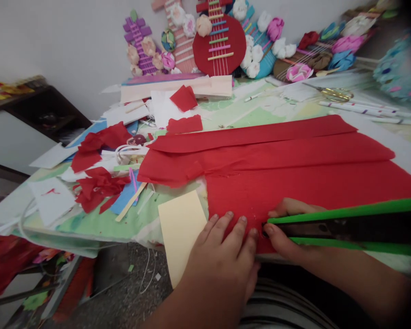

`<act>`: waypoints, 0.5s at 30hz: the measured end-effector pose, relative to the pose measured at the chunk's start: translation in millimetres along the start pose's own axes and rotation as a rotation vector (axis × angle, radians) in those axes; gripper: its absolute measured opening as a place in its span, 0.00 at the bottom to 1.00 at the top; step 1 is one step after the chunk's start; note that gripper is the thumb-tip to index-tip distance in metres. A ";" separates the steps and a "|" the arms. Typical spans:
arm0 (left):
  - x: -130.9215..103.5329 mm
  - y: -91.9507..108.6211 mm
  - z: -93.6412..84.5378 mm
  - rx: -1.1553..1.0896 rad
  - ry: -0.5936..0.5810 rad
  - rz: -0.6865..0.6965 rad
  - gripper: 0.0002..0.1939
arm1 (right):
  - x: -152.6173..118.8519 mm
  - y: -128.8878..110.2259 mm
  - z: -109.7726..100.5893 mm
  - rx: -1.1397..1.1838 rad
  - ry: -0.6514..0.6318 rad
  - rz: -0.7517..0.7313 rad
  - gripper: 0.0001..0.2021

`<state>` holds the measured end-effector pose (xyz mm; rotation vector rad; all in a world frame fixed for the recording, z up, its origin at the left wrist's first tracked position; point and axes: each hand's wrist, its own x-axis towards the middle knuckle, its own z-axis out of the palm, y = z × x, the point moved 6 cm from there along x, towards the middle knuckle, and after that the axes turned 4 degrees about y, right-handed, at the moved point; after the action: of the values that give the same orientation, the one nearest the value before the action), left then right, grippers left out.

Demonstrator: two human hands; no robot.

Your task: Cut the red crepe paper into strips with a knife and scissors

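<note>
A table (106,230) with a stained green cover filled most of the view, and the red crepe paper sheet (294,183) lay across its near side. The sheet's long axis ran left to right, with folded layers along its far edge. Beyond the sheet, against the wall, stood a red lute-shaped craft (237,43) among other flower-decked ones.

Over the sheet's near right part reached a green-edged tool, apparently a stapler (359,228), its long axis roughly along the sheet's and its nose pointing left. The right hand (296,251) was closed around that nose, thumb on the near side and fingers on the far side. The left hand (222,251) lay on the sheet's near left corner, fingers slightly spread, their tips just left of the nose; whether its thumb pinched the paper from below I could not tell. The right hand was the nearer to the stapler.

Left of the sheet lay crumpled red scraps (101,187) and, closer, a cream card (178,228); beyond its right end, gold-handled scissors (339,95).
</note>
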<state>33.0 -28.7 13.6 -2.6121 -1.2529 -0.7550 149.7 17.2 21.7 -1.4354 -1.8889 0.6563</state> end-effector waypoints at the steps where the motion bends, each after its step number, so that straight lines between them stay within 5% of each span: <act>1: -0.4 -0.1 0.0 -0.001 -0.002 -0.003 0.15 | 0.3 -0.7 0.4 0.006 -0.005 -0.004 0.12; 15: 1.2 -1.8 1.1 -0.009 -0.077 -0.033 0.14 | -2.7 16.0 -20.8 0.186 0.196 0.041 0.06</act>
<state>32.7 -26.3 13.2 -2.6572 -1.3193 -0.6731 176.0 18.9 23.1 -1.3700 -1.6082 0.6662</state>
